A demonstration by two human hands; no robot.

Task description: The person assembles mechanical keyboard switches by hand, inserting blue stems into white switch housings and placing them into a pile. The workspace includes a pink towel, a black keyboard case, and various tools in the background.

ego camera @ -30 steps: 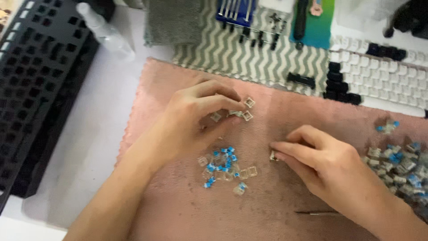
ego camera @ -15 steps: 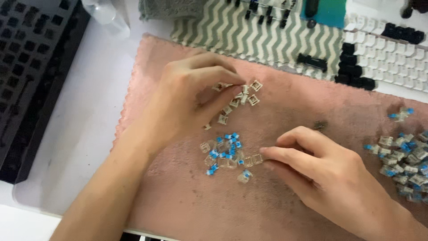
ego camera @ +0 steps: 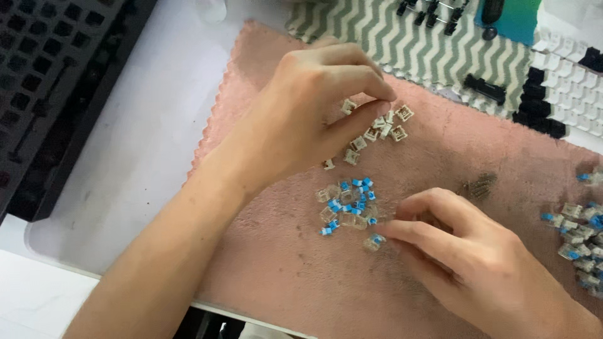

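Observation:
My left hand (ego camera: 314, 107) hovers over the pink cloth (ego camera: 282, 276), thumb and fingers pinched on a small white switch part (ego camera: 347, 105) beside a cluster of white switch bases (ego camera: 380, 129). My right hand (ego camera: 465, 251) rests lower right, fingertips touching a clear switch top (ego camera: 374, 241) at the edge of a heap of clear tops and blue stems (ego camera: 348, 204). Whether the right fingers grip it is unclear.
A black keyboard frame (ego camera: 44, 81) lies at the left on a white mat (ego camera: 144, 138). A zigzag cloth (ego camera: 414, 44) with black parts is at the top. White and black keycaps (ego camera: 559, 81) sit top right; several assembled blue switches (ego camera: 578, 232) pile at the right edge.
The view has shifted closer. My left hand moved to the white bases and pinched one part. My right hand slid left to the blue-and-clear heap.

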